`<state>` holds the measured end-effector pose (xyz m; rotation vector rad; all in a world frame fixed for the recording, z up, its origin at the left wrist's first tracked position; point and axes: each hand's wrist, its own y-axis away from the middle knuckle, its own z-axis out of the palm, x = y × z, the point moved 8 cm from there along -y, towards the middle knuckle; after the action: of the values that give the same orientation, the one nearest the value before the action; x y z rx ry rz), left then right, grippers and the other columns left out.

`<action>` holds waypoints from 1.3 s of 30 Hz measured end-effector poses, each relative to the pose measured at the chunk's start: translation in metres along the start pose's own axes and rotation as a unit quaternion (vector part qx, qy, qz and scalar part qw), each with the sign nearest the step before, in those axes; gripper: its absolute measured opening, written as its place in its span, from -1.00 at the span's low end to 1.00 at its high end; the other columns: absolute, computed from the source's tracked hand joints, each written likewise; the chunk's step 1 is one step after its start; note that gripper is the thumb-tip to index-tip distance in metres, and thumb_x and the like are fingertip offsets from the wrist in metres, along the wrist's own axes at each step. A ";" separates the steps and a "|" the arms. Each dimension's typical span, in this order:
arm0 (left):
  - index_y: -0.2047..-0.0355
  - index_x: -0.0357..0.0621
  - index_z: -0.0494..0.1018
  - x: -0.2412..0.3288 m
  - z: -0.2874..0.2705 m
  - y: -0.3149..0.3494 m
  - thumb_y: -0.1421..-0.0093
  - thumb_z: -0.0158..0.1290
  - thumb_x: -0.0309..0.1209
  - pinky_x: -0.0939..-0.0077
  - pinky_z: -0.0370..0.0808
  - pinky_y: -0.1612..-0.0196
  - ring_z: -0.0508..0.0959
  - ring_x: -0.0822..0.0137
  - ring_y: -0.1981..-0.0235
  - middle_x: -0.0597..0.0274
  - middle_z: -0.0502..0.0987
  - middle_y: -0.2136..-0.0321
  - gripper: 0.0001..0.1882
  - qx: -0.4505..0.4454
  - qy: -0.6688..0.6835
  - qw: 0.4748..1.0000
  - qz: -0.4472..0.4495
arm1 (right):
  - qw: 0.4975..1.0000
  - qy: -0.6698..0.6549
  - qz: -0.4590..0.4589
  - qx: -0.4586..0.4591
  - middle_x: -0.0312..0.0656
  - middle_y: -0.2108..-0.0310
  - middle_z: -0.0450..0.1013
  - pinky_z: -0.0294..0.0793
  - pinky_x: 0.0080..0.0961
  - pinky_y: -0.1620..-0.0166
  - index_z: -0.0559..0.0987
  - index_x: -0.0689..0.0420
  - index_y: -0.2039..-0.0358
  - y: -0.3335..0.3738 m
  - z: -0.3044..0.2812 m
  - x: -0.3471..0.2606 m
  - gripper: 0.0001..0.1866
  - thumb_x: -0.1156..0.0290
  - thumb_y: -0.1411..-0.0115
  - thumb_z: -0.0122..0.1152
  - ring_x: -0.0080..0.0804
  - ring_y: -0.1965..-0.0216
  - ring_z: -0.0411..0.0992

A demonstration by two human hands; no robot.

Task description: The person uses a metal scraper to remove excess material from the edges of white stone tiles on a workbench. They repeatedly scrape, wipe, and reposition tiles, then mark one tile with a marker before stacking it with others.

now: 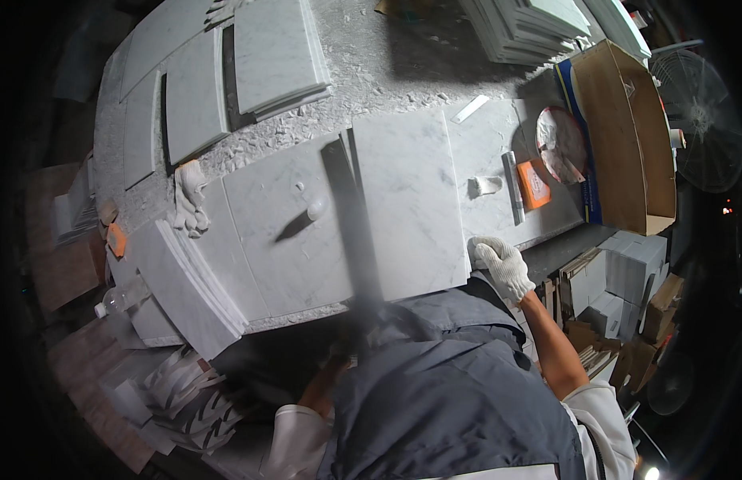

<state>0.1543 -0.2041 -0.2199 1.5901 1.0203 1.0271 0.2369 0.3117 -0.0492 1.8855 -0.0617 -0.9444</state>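
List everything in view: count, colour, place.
Veined slabs: many, white-grey, across bench
Loose glove: one, white, bench left
Bulb-like object: one, whitish, mid-bench
Small pieces: two, white, bench right
Bar: one, grey, bench right
Packet: one, orange, beside bar
Carton: one, brown, right end
Round object: one, red-rimmed, by carton
Fan: one clear, grey, beyond carton
Boxes: several, white and brown, lower right
Bottle: one, clear, left end
Apron: one, dark grey, worn
Right hand: one, white-gloved, near slab's edge
Left forearm: one, bare, low centre; hand unclear

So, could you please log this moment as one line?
right hand: gloved, at marble slab's edge | left hand: mostly hidden | farther right: cardboard box
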 end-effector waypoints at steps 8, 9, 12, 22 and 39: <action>-0.15 -0.09 0.46 -0.022 -0.009 0.010 -0.26 -0.04 -0.03 0.20 0.41 -0.16 0.47 -0.07 -0.14 -0.10 0.51 -0.10 -0.44 -0.066 0.013 0.997 -0.029 | 0.997 0.046 -0.025 0.054 -0.29 0.34 0.56 0.55 -0.52 0.18 0.65 0.16 0.06 0.005 0.009 -0.024 -0.72 0.26 -0.35 0.20 -0.61 0.32 0.50; -0.16 -0.09 0.45 -0.022 -0.011 0.008 -0.26 -0.05 -0.02 0.21 0.40 -0.17 0.46 -0.07 -0.15 -0.10 0.51 -0.11 -0.43 -0.072 0.013 0.997 -0.030 | 0.994 0.079 -0.029 0.067 -0.29 0.35 0.56 0.54 -0.52 0.18 0.64 0.16 0.06 0.007 0.009 -0.028 -0.72 0.25 -0.35 0.20 -0.61 0.33 0.49; -0.18 -0.08 0.43 -0.023 -0.023 0.002 -0.28 -0.07 0.01 0.21 0.37 -0.20 0.43 -0.06 -0.18 -0.09 0.49 -0.13 -0.41 -0.086 0.006 0.996 -0.032 | 0.984 0.148 -0.034 0.097 -0.29 0.36 0.56 0.53 -0.52 0.19 0.63 0.17 0.07 0.010 0.012 -0.035 -0.71 0.24 -0.36 0.19 -0.61 0.33 0.48; -0.27 -0.05 0.37 -0.011 -0.049 -0.041 -0.32 -0.14 0.11 0.23 0.29 -0.29 0.34 -0.05 -0.28 -0.08 0.43 -0.22 -0.33 -0.103 -0.031 0.994 -0.024 | 0.982 0.153 -0.014 0.112 -0.26 0.34 0.55 0.53 -0.52 0.21 0.59 0.19 0.05 0.013 0.015 -0.040 -0.72 0.29 -0.34 0.19 -0.58 0.34 0.48; -0.33 -0.05 0.34 -0.013 -0.077 -0.106 -0.39 -0.29 0.28 0.22 0.23 -0.38 0.29 -0.07 -0.36 -0.05 0.35 -0.33 -0.21 -0.083 -0.178 0.980 -0.031 | 0.968 -0.026 -0.233 0.095 -0.22 0.25 0.58 0.59 -0.55 0.34 0.57 0.25 -0.04 0.012 0.007 0.014 -0.71 0.41 -0.37 0.20 -0.54 0.44 0.53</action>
<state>0.0619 -0.1747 -0.3101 1.5261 0.7160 0.7295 0.2468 0.2945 -0.0490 2.0967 0.2816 -1.3440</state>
